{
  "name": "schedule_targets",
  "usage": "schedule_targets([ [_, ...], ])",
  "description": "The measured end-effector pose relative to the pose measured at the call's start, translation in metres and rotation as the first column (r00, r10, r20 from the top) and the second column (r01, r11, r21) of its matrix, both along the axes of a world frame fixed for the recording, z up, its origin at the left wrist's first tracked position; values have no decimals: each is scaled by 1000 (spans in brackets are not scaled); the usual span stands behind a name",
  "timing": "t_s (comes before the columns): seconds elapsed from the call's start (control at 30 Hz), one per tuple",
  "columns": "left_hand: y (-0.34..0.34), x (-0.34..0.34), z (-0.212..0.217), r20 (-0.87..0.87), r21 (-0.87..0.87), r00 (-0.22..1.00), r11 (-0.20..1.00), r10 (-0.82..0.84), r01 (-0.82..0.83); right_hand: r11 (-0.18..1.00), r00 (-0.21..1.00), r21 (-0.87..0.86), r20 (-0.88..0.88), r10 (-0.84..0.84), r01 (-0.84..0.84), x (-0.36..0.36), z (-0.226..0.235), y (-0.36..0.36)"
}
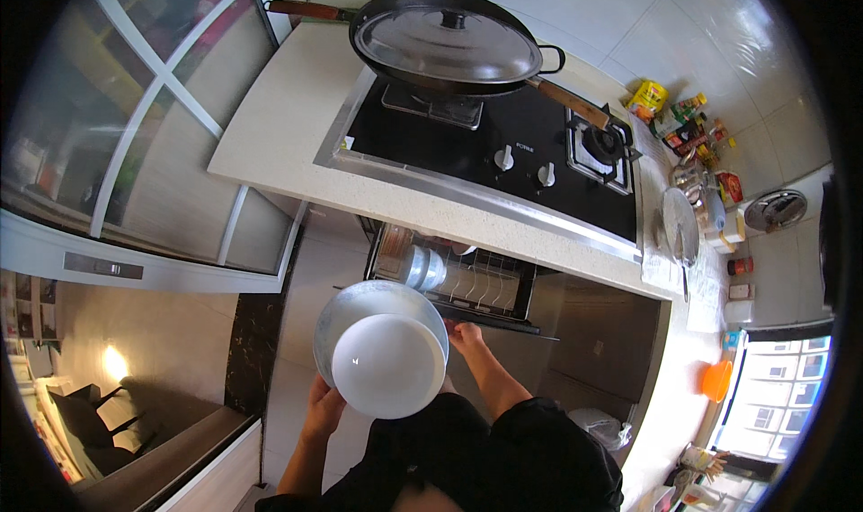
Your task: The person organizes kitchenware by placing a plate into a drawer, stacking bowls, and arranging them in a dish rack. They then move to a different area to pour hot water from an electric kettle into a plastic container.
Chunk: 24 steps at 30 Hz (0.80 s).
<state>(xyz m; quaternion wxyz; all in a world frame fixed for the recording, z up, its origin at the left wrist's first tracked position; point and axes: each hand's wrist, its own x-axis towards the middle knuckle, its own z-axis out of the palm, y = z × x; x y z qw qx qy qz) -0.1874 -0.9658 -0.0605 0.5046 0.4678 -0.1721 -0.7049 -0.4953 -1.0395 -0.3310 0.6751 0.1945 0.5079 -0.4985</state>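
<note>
My left hand (325,406) grips the rim of a stack of dishes from below left. A round white bowl (388,365) sits on top, over a wider pale grey-white dish (346,310). Just right of the stack, my right hand (465,334) is closed on the front edge of a pulled-out black drawer (508,323); the bowl's rim is close by and the fingertips are partly hidden. Inside the drawer is a wire dish rack (485,283), with several nested glass-like bowls (422,267) at its left.
Above the drawer runs a cream counter (270,107) with a black gas hob (431,157). A lidded wok (449,49) covers the left burner. Seasoning bottles (688,130) and a metal strainer or lid (679,224) line the right. A glass-paned door (162,134) stands at left.
</note>
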Motion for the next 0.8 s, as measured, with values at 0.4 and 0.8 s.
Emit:
schedule_targets([
  [0.4,6,17,-18,-15,10,999,999,-43,43,518,384,65,-593,708,-853,27,210,8],
  [0.8,7,14,-25,-11,-36,999,999,-39,38,231,-261,284,-957,123,-931,80,373,-22],
])
